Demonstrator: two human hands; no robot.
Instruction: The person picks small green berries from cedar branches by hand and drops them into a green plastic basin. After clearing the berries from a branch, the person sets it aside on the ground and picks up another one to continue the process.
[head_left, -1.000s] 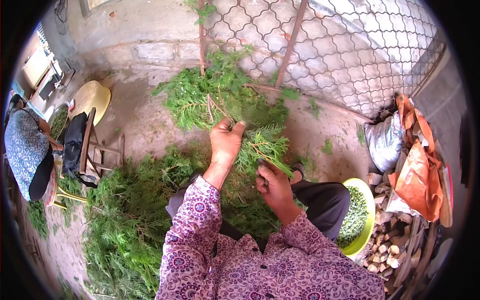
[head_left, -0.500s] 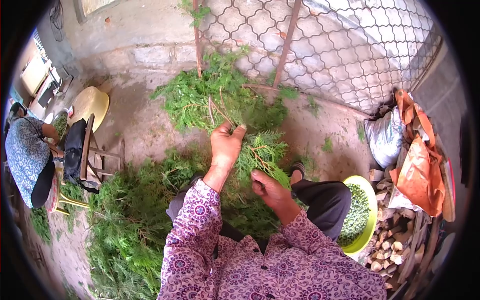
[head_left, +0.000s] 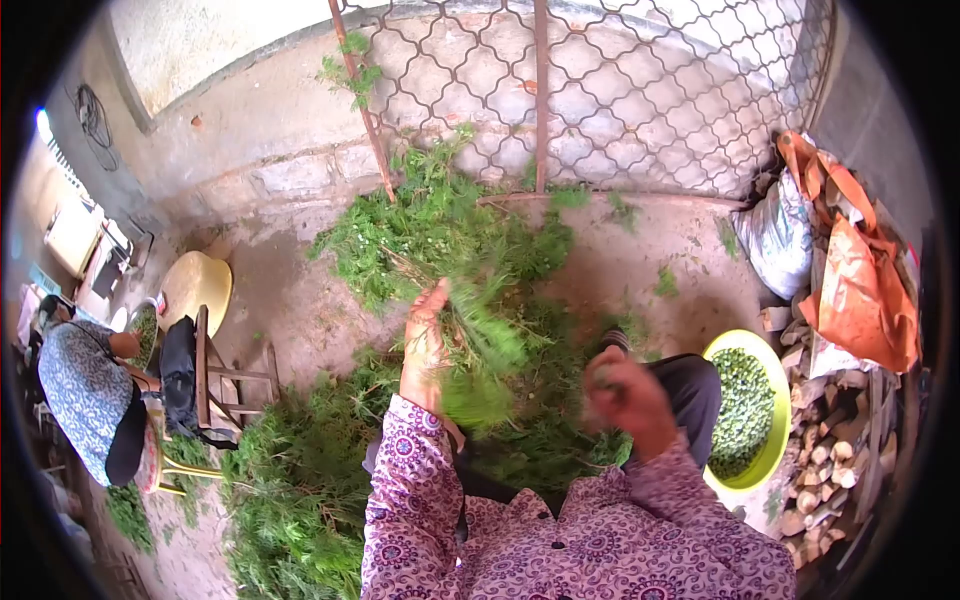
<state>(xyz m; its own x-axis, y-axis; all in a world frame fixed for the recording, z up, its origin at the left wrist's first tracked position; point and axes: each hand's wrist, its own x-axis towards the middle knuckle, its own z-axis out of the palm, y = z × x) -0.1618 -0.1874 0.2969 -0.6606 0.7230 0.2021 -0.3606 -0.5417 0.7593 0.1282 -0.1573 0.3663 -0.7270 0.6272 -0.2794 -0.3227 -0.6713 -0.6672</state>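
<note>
My left hand (head_left: 427,335) is closed round the stems of a leafy green branch (head_left: 485,335), whose fronds are smeared by motion. The branch hangs in front of me, over cut greenery on the ground. Apart from it, on the right, my right hand (head_left: 632,398) is above my knee, near the yellow basin (head_left: 781,400). Its fingers look curled in, but blur hides what they hold. Small green pieces (head_left: 740,410) fill much of the basin.
Piles of cut branches (head_left: 300,460) lie left and ahead, before a wire lattice (head_left: 640,100). Split firewood (head_left: 825,460), an orange sack (head_left: 860,290) and a white sack (head_left: 780,245) are at right. A seated person (head_left: 90,390) works at left, beside a wooden chair (head_left: 205,375).
My right hand has moved away from the branch, rightward towards the basin. My left hand still grips the branch, which now swings. The view has shifted slightly.
</note>
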